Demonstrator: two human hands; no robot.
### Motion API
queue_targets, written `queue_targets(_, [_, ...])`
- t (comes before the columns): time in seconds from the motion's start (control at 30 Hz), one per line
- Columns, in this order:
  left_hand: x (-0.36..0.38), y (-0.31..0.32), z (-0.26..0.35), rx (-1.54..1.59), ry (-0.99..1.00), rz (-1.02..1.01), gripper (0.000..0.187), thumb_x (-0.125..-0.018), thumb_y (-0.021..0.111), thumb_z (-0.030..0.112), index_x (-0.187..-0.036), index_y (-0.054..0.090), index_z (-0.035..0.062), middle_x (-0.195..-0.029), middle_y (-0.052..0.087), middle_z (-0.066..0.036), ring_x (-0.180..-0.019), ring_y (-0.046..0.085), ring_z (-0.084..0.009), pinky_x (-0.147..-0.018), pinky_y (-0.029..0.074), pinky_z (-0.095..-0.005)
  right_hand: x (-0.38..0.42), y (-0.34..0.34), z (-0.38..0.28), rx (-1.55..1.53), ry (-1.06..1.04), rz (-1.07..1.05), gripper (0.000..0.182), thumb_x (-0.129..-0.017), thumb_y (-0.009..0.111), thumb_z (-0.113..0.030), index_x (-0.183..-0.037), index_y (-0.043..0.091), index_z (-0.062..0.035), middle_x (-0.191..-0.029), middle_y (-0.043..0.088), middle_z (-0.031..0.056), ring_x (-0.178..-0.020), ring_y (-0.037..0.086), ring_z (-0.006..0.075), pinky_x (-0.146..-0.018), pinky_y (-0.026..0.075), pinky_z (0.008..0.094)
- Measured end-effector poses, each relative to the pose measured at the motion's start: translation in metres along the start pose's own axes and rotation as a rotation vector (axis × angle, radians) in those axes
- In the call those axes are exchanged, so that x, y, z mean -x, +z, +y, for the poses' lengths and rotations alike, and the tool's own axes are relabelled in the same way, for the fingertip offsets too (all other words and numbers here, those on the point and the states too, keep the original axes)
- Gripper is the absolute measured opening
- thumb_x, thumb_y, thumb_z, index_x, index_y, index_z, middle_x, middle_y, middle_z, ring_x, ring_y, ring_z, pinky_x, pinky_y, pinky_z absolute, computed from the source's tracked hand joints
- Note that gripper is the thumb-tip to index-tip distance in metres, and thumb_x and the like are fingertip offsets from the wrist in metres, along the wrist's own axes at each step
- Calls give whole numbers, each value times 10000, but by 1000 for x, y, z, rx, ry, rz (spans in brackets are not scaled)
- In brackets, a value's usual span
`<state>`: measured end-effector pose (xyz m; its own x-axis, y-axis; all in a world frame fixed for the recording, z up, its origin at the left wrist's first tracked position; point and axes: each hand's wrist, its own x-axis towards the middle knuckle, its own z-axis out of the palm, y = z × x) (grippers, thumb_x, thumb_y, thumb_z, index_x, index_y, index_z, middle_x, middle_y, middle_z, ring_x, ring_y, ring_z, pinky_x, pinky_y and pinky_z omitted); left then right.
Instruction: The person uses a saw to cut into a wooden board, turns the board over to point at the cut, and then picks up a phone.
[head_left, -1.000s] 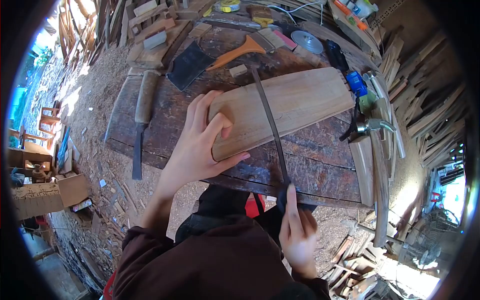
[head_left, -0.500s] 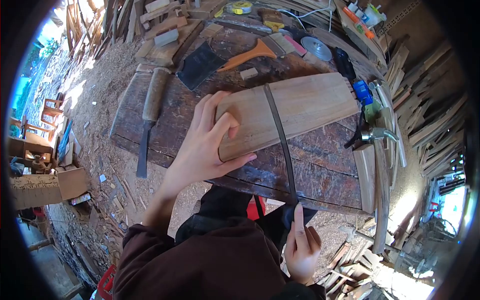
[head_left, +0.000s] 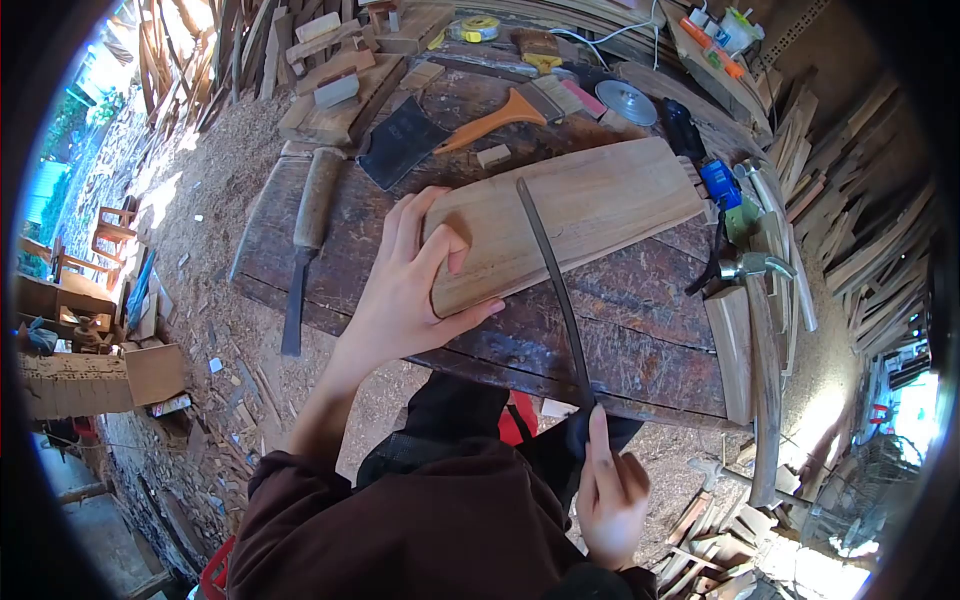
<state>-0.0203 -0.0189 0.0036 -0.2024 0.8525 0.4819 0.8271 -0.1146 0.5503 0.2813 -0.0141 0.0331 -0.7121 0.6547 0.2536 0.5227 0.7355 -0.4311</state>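
A pale wooden board [head_left: 590,205] lies slantwise on the dark, scarred workbench [head_left: 640,330]. My left hand [head_left: 405,270] grips its left end, thumb along the near edge and fingers over the top. My right hand [head_left: 610,490], below the bench's near edge, is closed round the dark handle of a long, narrow dark blade [head_left: 560,285], index finger stretched along it. The blade crosses over the board, its tip near the board's far edge. Part of the handle is hidden by my fingers.
A wooden-handled chisel [head_left: 308,240] lies at the bench's left. Beyond the board are a black blade [head_left: 400,143], an orange-handled brush [head_left: 495,120], a small block [head_left: 493,156] and a metal disc [head_left: 626,102]. A hammer [head_left: 757,266] is at the right.
The blade's tip has shifted slightly left and toward me across the board, and my right hand has moved slightly right and down. My left hand keeps its grip.
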Motion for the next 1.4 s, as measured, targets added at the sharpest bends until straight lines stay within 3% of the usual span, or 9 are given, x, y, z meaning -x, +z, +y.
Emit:
queue_targets(0.13, [-2, 3, 1, -25, 24, 8, 501, -690, 879, 201, -905, 440, 88, -1430, 382, -244, -1337, 352, -472, -1081, 319, -529, -1, -1, -6, 29, 29, -43, 669, -754, 606, 98, -1411, 502, 33, -615, 436, 72, -515, 442, 231, -491, 390, 373])
queue_targets(0.2, [-1, 2, 0, -23, 32, 6, 500, -693, 878, 202, -905, 440, 87, -1430, 382, -245, -1336, 352, -472, -1081, 319, -528, -26, 10, 1, 8, -133, 3, 690, -750, 610, 92, -1427, 490, 25, -618, 436, 70, -525, 472, 227, -516, 432, 365])
queue_targets(0.3, [-1, 3, -1, -18, 35, 4, 498, -697, 877, 204, -906, 441, 86, -1429, 381, -248, -1334, 353, -474, -1082, 319, -528, -63, 30, -2, 76, -162, 75, 694, -746, 613, 83, -1428, 494, 18, -631, 468, 74, -527, 491, 232, -544, 461, 367])
queue_targets(0.43, [-1, 2, -2, 6, 31, 0, 494, -702, 874, 208, -907, 442, 84, -1430, 373, -255, -1339, 345, -476, -1089, 316, -525, -75, 26, -1, 55, -107, 44, 677, -760, 606, 75, -1425, 497, 17, -653, 507, 78, -520, 489, 239, -548, 462, 367])
queue_targets(0.53, [-1, 1, -2, 6, 18, -20, 491, -705, 872, 211, -908, 444, 84, -1435, 360, -262, -1343, 337, -480, -1094, 311, -527, -56, 18, 13, 3, -106, 96, 573, -789, 604, 98, -1356, 570, 19, -704, 566, 88, -522, 494, 253, -537, 447, 358])
queue_targets(0.73, [-1, 1, -4, 28, 14, -22, 491, -709, 873, 229, -916, 450, 89, -1450, 342, -272, -1355, 318, -489, -1097, 301, -542, -19, -1, 18, 40, 17, 87, 496, -809, 602, 116, -1300, 605, 46, -625, 529, 82, -500, 468, 257, -508, 406, 374])
queue_targets(1.1, [-2, 1, -3, 18, 5, -27, 497, -709, 876, 233, -899, 439, 91, -1456, 343, -269, -1361, 315, -487, -1094, 303, -543, 5, 4, 9, -15, 29, 88, 551, -770, 608, 138, -1314, 592, 50, -568, 468, 72, -455, 416, 232, -464, 345, 374])
queue_targets(1.2, [-1, 1, -2, 8, 3, -23, 496, -706, 876, 223, -900, 440, 89, -1449, 352, -263, -1355, 323, -483, -1094, 307, -540, -8, -5, 8, 94, -16, -23, 601, -763, 615, 109, -1356, 562, 36, -581, 452, 74, -490, 452, 245, -493, 393, 391])
queue_targets(1.4, [-2, 1, 0, -7, 19, -19, 487, -718, 869, 237, -904, 447, 80, -1425, 354, -278, -1340, 330, -502, -1082, 327, -550, -64, 29, 16, 25, -71, 78, 644, -763, 618, 90, -1396, 530, 15, -660, 524, 87, -569, 521, 258, -579, 468, 393])
